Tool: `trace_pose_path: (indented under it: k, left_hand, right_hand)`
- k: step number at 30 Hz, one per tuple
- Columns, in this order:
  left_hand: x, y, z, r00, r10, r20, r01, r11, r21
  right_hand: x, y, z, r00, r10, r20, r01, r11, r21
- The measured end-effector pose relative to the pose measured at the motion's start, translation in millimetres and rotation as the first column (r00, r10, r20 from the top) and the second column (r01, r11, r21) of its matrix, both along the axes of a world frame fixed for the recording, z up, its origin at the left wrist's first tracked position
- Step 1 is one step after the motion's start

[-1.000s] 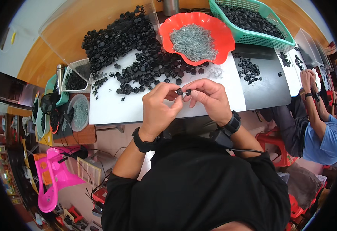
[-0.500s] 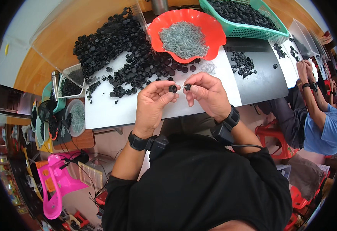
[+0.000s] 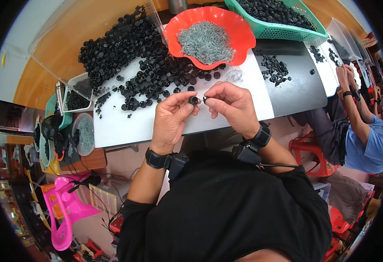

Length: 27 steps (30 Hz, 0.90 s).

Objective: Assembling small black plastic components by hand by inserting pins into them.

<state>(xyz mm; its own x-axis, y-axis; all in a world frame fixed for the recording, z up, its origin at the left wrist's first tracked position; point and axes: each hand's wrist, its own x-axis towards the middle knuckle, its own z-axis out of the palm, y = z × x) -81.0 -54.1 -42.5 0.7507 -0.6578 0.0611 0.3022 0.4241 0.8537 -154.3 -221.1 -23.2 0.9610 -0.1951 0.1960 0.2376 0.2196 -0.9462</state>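
Note:
Over the white board (image 3: pixel 165 127), my left hand (image 3: pixel 170 117) pinches a small round black cap (image 3: pixel 193 100) between thumb and fingertips, its hollow side showing. Facing it, my right hand (image 3: pixel 236 107) grips a small black plastic part (image 3: pixel 205 99), mostly covered by the fingers. The two pieces are very close together; whether they touch I cannot tell. Just beyond my hands, loose black caps (image 3: pixel 152 81) spread out from a big heap. A red scalloped bowl (image 3: pixel 248 45) full of small metal screws or pins (image 3: pixel 206 41) stands past my right hand.
Behind the caps lies a tipped clear bin (image 3: pixel 47 48). A green basket (image 3: pixel 279 34) of black parts stands at the far right, above a grey mat (image 3: pixel 300 94) with small black pieces. Another person (image 3: pixel 366 144) works at the right. A pink chair (image 3: pixel 64 209) stands lower left.
My right hand has shifted slightly left, bringing its small part up closer to the cap in my left hand. Both hands still pinch their pieces.

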Motion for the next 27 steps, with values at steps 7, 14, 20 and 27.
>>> trace_pose_path:
  k: [7, 14, 20, 27]
  left_hand:
    - [-0.6, -0.5, -0.1, 0.998, 0.013, -0.057, -0.014, 0.999, -0.033]
    - [-3.7, -3.5, -0.7, 0.998, 0.053, 0.033, -0.054, 0.998, 0.027]
    - [-5.5, -5.9, 2.3, 0.988, 0.107, 0.111, -0.116, 0.990, 0.076]
    - [-6.0, -7.5, 0.3, 0.980, 0.120, 0.157, -0.133, 0.989, 0.072]
  right_hand:
    - [1.8, 6.3, 4.3, 0.997, -0.002, -0.073, 0.003, 1.000, 0.013]
    - [3.4, 8.8, 1.0, 0.995, 0.011, -0.099, -0.007, 0.999, 0.040]
    - [2.9, 7.5, -1.0, 0.994, 0.005, -0.109, 0.000, 0.999, 0.043]
    - [2.9, 8.3, -1.5, 0.993, 0.035, -0.111, -0.025, 0.995, 0.094]
